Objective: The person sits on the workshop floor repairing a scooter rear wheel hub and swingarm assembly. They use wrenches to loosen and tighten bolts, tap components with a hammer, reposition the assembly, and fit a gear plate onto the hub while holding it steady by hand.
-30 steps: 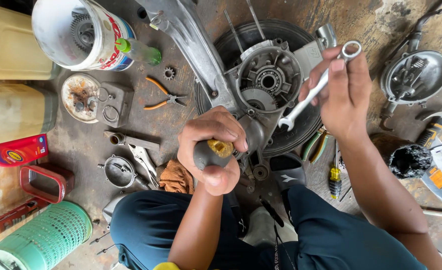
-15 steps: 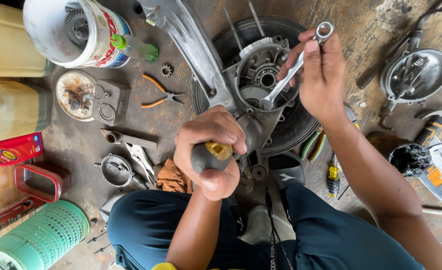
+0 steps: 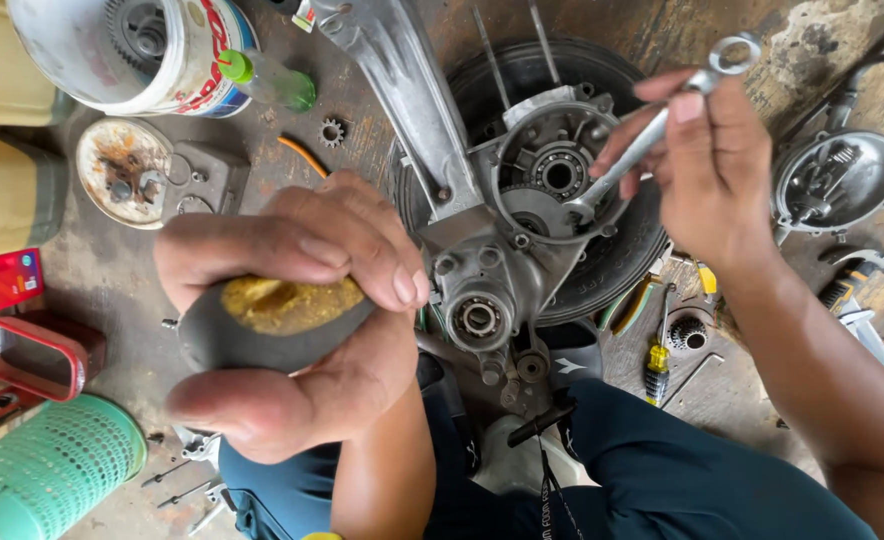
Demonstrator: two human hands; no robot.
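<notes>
My left hand is closed around a thick black tool handle with a yellow end, held close to the camera over the floor. My right hand grips a silver combination wrench; its ring end sticks up past my fingers and its open end rests inside the round opening of a grey metal engine casing. The casing lies on a black tyre in front of my knees. A bearing shows in the casing's opening.
A white bucket with gears, a green-capped bottle, a rusty round cover and a green mesh basket lie left. A round metal cover, a yellow screwdriver and small parts lie right.
My head has moved much closer, so everything looks larger. My right hand has lowered the wrench's open end into the casing's round opening. My left hand keeps its grip on the handle.
</notes>
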